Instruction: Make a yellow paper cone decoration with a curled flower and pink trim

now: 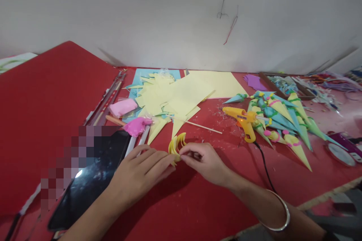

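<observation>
Between my hands is a small piece of yellow paper (177,143) bent into several curled loops, held just above the red table. My left hand (147,167) closes on its lower left side, its fingers lying over the bottom of the curls. From the right, my right hand (205,160) pinches the paper's edge between thumb and fingertips; a bangle circles that forearm. Beyond them lie a pile of cut pale yellow paper pieces (158,94) and a thin wooden stick (202,125).
An orange glue gun (243,120) with a black cord lies to the right, beside a heap of yellow and blue paper cones (285,113). Pink clay packets (137,125) and a dark tablet-like slab (96,177) are to the left. A tray (273,88) stands at the back right.
</observation>
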The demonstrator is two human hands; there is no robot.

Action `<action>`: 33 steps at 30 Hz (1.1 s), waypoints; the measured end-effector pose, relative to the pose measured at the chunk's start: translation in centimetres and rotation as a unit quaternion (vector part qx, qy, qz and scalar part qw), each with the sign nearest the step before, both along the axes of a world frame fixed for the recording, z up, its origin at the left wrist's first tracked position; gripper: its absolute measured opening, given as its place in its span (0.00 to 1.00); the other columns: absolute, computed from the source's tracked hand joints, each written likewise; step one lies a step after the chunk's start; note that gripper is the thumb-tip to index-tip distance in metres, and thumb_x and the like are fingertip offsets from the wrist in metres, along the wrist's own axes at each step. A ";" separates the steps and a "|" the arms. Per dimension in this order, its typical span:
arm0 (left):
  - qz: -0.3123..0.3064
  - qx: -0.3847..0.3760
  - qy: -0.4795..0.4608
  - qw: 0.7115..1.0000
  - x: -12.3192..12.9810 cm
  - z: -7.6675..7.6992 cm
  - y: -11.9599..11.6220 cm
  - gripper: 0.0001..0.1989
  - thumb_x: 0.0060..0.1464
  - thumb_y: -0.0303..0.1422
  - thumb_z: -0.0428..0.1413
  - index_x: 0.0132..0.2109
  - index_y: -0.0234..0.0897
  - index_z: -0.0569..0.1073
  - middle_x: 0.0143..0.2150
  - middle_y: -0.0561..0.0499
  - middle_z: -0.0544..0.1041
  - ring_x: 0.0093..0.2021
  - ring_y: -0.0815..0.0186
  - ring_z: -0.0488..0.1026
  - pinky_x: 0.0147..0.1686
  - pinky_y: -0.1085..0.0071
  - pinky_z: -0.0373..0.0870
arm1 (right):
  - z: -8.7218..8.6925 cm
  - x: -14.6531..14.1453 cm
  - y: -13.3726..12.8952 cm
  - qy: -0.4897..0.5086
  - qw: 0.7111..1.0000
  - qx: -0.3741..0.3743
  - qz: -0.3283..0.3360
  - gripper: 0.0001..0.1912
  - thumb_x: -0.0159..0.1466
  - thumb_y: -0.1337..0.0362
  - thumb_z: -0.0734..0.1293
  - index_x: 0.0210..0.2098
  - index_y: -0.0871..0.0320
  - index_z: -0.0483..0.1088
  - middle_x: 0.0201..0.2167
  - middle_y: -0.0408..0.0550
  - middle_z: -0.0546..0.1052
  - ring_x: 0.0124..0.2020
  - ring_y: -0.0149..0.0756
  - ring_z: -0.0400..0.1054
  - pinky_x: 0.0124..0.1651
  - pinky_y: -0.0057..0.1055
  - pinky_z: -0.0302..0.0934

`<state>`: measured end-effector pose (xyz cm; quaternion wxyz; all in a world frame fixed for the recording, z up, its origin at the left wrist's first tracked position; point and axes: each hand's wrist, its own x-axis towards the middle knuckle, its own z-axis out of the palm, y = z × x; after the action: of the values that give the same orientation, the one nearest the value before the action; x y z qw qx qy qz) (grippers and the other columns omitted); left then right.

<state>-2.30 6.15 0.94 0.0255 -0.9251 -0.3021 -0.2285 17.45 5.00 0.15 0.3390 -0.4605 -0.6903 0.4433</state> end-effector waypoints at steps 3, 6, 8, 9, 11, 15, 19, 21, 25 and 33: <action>0.070 -0.127 -0.063 0.987 0.0 0.1 0.1 0.20 0.48 0.43 0.54 0.48 0.42 0.64 0.39 0.51 0.75 0.36 0.63 0.72 0.41 0.66 0.64 | 0.2 0.0 0.0 0.007 1.000 0.004 0.002 0.06 0.59 0.66 0.62 0.30 0.59 0.70 0.22 0.40 0.69 0.20 0.24 0.56 0.22 0.21 0.50; 0.107 -0.259 -0.118 0.953 0.1 0.5 0.1 0.24 0.49 0.43 0.53 0.52 0.42 0.60 0.42 0.48 0.73 0.37 0.62 0.71 0.39 0.65 0.67 | 0.3 0.0 0.0 0.003 1.000 0.010 0.015 0.06 0.58 0.65 0.63 0.30 0.59 0.71 0.22 0.41 0.71 0.20 0.24 0.57 0.23 0.21 0.52; 0.097 -0.303 -0.130 0.939 0.2 0.7 0.1 0.22 0.50 0.39 0.52 0.52 0.43 0.61 0.42 0.49 0.73 0.36 0.63 0.71 0.37 0.68 0.68 | 0.3 0.0 0.0 0.005 1.000 0.014 0.018 0.06 0.58 0.66 0.63 0.30 0.59 0.72 0.23 0.41 0.72 0.21 0.25 0.59 0.24 0.21 0.53; 0.089 -0.315 -0.129 0.936 0.2 0.7 0.1 0.21 0.50 0.38 0.52 0.52 0.44 0.61 0.42 0.50 0.73 0.36 0.64 0.71 0.37 0.69 0.68 | 0.3 0.0 0.0 0.009 1.000 0.016 0.018 0.06 0.58 0.66 0.63 0.30 0.59 0.72 0.23 0.41 0.72 0.22 0.25 0.60 0.25 0.22 0.54; 0.075 -0.328 -0.124 0.933 0.2 0.7 0.2 0.20 0.50 0.37 0.53 0.51 0.44 0.62 0.42 0.51 0.72 0.36 0.65 0.70 0.37 0.70 0.68 | 0.4 0.0 0.1 0.021 0.999 0.020 0.017 0.06 0.59 0.67 0.62 0.30 0.59 0.72 0.24 0.41 0.73 0.24 0.26 0.62 0.27 0.22 0.55; 0.062 -0.335 -0.134 0.931 0.2 0.5 0.2 0.20 0.50 0.35 0.53 0.51 0.44 0.63 0.44 0.50 0.72 0.39 0.64 0.69 0.41 0.68 0.67 | 0.5 0.2 0.1 0.025 0.999 0.031 0.013 0.05 0.59 0.67 0.63 0.30 0.58 0.71 0.26 0.42 0.73 0.27 0.28 0.65 0.31 0.24 0.58; 0.050 -0.342 -0.152 0.926 0.2 0.9 0.2 0.19 0.51 0.33 0.51 0.51 0.45 0.63 0.45 0.50 0.72 0.40 0.64 0.69 0.41 0.69 0.67 | 0.5 0.2 0.2 0.019 0.999 0.029 0.007 0.05 0.58 0.68 0.62 0.30 0.58 0.70 0.28 0.43 0.74 0.30 0.29 0.66 0.34 0.26 0.59; 0.048 -0.351 -0.148 0.923 0.2 1.2 0.2 0.19 0.51 0.33 0.51 0.51 0.44 0.63 0.44 0.50 0.72 0.38 0.64 0.69 0.40 0.69 0.67 | 0.5 0.2 0.2 0.022 0.999 0.030 0.004 0.05 0.58 0.69 0.61 0.30 0.58 0.69 0.29 0.43 0.74 0.31 0.30 0.67 0.36 0.27 0.60; 0.038 -0.360 -0.164 0.918 0.0 1.2 0.4 0.20 0.50 0.33 0.52 0.52 0.44 0.63 0.41 0.50 0.72 0.37 0.65 0.69 0.40 0.68 0.67 | 0.4 0.2 0.2 0.030 0.999 0.034 -0.011 0.06 0.57 0.71 0.60 0.30 0.58 0.68 0.29 0.44 0.73 0.31 0.30 0.66 0.36 0.27 0.60; 0.011 -0.370 -0.168 0.914 -0.3 1.4 0.6 0.17 0.51 0.29 0.49 0.49 0.42 0.65 0.39 0.49 0.72 0.39 0.65 0.69 0.40 0.69 0.68 | 0.2 0.2 0.1 0.028 0.999 0.028 -0.009 0.06 0.57 0.71 0.60 0.31 0.58 0.67 0.28 0.43 0.72 0.29 0.29 0.65 0.33 0.26 0.60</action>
<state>-2.65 6.73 2.37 -0.3675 -0.8128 -0.3752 -0.2519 17.69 5.14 0.39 0.3748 -0.4450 -0.6882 0.4335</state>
